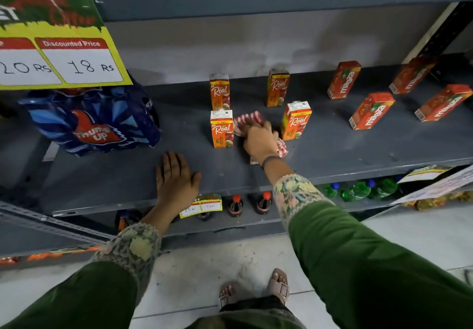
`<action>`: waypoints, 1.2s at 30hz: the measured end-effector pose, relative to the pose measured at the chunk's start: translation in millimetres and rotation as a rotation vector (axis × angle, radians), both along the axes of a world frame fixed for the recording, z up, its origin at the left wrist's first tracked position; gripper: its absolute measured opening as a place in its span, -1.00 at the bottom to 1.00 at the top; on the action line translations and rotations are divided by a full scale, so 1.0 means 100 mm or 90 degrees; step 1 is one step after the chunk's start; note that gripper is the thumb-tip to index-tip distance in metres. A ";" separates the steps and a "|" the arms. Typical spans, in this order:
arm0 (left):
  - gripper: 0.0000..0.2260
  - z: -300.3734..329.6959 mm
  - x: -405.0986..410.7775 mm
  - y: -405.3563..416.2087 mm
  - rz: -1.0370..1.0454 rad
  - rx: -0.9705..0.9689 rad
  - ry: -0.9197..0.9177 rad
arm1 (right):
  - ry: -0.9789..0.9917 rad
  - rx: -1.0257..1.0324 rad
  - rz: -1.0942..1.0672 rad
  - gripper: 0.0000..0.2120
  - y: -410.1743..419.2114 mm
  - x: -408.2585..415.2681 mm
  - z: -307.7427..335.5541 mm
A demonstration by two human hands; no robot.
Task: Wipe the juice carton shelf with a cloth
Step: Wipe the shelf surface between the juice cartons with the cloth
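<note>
The grey metal shelf (358, 149) carries several orange Real juice cartons; two stand at the front, one (221, 130) left of my right hand and one (295, 121) right of it. My right hand (259, 140) presses a red-and-white striped cloth (247, 120) onto the shelf between these two cartons. The cloth shows beyond my fingers and under my wrist. My left hand (175, 177) lies flat, fingers spread, on the shelf's front edge and holds nothing.
Several red Maaza cartons (372, 111) stand to the right. A blue Thums Up bottle pack (94, 121) sits at the left under a yellow price sign (58, 54). Cola bottles (235, 204) and green bottles (361, 190) fill the shelf below.
</note>
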State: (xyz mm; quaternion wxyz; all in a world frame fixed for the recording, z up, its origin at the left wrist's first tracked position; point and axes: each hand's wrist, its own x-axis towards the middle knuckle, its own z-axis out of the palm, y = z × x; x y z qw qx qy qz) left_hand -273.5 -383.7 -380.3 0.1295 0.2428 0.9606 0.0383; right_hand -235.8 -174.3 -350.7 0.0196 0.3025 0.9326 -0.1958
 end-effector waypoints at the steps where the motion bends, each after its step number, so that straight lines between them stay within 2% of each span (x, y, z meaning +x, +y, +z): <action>1: -0.39 0.00 0.00 0.00 0.000 0.000 -0.002 | 0.007 0.005 0.000 -0.53 -0.02 0.06 -0.02; 9: -0.39 0.02 0.00 0.00 -0.001 -0.009 -0.017 | 0.024 0.046 -0.011 -0.52 -0.27 0.50 -0.05; 14: -0.39 0.04 0.01 0.00 -0.005 -0.015 -0.018 | 0.012 -0.002 -0.068 -0.68 -0.40 0.67 0.04; 18: -0.39 0.04 0.01 0.00 -0.005 -0.015 -0.023 | 0.140 -0.003 -0.130 -0.70 -0.20 0.54 0.21; 19: -0.38 0.04 0.01 0.00 -0.006 -0.013 -0.024 | 0.126 0.020 -0.112 -0.65 -0.14 0.48 0.21; 23: -0.38 0.03 0.00 -0.02 -0.013 -0.004 -0.029 | -0.068 0.112 -0.018 -0.48 -0.08 0.36 0.08; 25: -0.38 0.03 0.00 -0.01 -0.014 -0.003 -0.030 | -0.078 0.122 -0.018 -0.46 -0.11 0.47 0.00; 29: -0.38 0.01 0.00 0.00 -0.009 -0.005 -0.023 | -0.039 0.107 0.009 -0.48 -0.29 0.85 -0.04; 32: -0.38 0.02 0.00 0.00 -0.007 -0.007 -0.030 | 0.011 0.020 0.064 -0.54 -0.34 1.05 -0.05; 34: -0.38 0.05 0.01 0.01 0.017 0.014 -0.032 | 0.083 0.029 0.004 -0.57 -0.28 1.10 -0.06; 36: -0.39 0.09 0.00 0.04 0.040 0.097 0.029 | 0.116 0.053 -0.109 -0.57 -0.25 1.12 -0.06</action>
